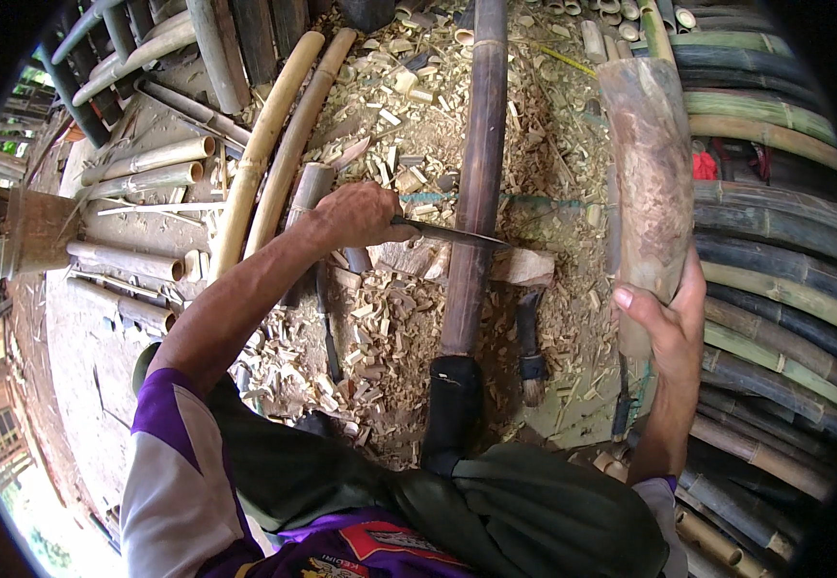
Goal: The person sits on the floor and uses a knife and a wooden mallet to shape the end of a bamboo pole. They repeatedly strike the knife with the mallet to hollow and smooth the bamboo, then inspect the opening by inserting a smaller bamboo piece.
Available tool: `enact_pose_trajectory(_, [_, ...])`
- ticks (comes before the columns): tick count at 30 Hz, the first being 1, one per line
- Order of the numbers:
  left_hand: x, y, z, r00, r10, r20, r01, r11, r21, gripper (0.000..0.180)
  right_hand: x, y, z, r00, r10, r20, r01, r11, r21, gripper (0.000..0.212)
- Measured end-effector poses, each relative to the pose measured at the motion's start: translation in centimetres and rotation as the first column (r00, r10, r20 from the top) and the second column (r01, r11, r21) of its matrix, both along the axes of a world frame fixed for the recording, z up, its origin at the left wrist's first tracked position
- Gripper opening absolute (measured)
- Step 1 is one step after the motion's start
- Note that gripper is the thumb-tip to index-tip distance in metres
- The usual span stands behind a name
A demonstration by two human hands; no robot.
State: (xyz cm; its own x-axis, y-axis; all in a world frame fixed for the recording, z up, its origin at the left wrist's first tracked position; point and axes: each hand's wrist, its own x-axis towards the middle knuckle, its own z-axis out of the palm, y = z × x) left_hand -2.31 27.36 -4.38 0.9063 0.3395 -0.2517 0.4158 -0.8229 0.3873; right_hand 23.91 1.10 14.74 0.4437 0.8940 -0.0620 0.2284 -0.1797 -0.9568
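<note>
A: Where is the left hand [359,214]?

B: Just left of the dark bamboo pole [476,183], fist closed on a knife [449,232] whose blade points right, across it.

A: How does the pole lie?

B: Lengthwise, running away from the person.

A: And the right hand [664,323]?

B: Well right of the pole, gripping 1 upright mottled bamboo section [648,173].

Left hand [356,214] fisted, arm extended; right hand [664,318] apparently gripping.
</note>
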Motion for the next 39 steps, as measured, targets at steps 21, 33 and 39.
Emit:
enact_pose_trajectory(21, [1.8,-0.4,-0.6,0.995,-0.019,-0.102,0.018,1.0,-0.01,0.07,-0.8,4.8,-11.1,0.831,0.392,0.394,-0.13,0.826,-0.548,0.064])
enact_pose_trajectory(33, [1.6,-0.5,-0.3,0.993,0.041,-0.113,-0.046,0.998,-0.046,0.077,-1.8,6.8,-7.1,0.969,-0.18,0.17,0.103,0.917,0.385,0.05])
enact_pose_trajectory(39, [0.6,-0.3,-1.1,0.969,0.085,-0.231,-0.113,0.987,-0.113,0.075,1.8,9.0,-5.3,0.759,0.623,0.188,-0.304,0.595,-0.744,0.072])
